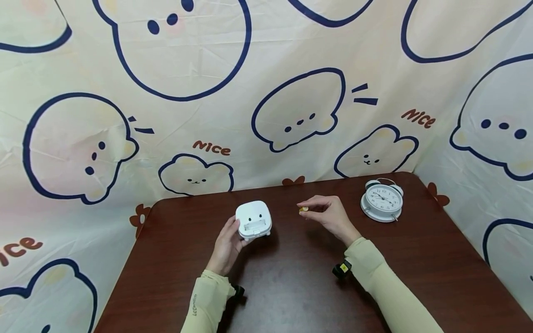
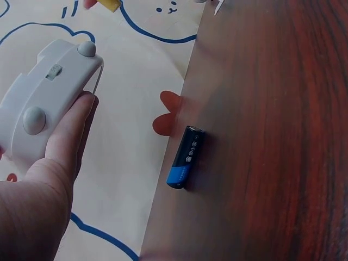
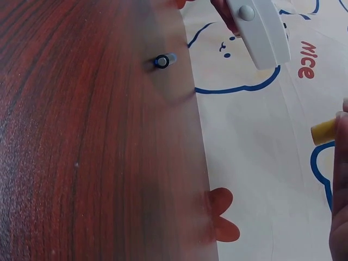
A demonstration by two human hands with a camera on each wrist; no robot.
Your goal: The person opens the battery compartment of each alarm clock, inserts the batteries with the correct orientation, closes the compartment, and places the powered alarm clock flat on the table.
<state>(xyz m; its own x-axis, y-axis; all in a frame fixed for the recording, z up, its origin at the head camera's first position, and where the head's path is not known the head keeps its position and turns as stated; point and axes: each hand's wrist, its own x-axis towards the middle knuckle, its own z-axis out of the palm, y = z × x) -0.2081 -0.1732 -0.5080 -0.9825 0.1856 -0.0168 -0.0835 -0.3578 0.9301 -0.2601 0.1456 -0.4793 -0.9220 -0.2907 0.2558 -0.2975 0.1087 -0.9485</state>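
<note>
My left hand holds a small white rounded-square device above the table. Two dark dots and a recessed compartment mark the side facing the head camera. Round feet show on its underside in the left wrist view. To the right, my right hand pinches a yellow battery between thumb and fingertips, apart from the device. A black and blue battery lies on the table below; in the head view it is hidden behind the device and left hand.
A white twin-bell alarm clock lies face up at the table's back right. The dark brown wooden table ends against a cream cloth backdrop printed with cartoon outlines, which also closes off both sides.
</note>
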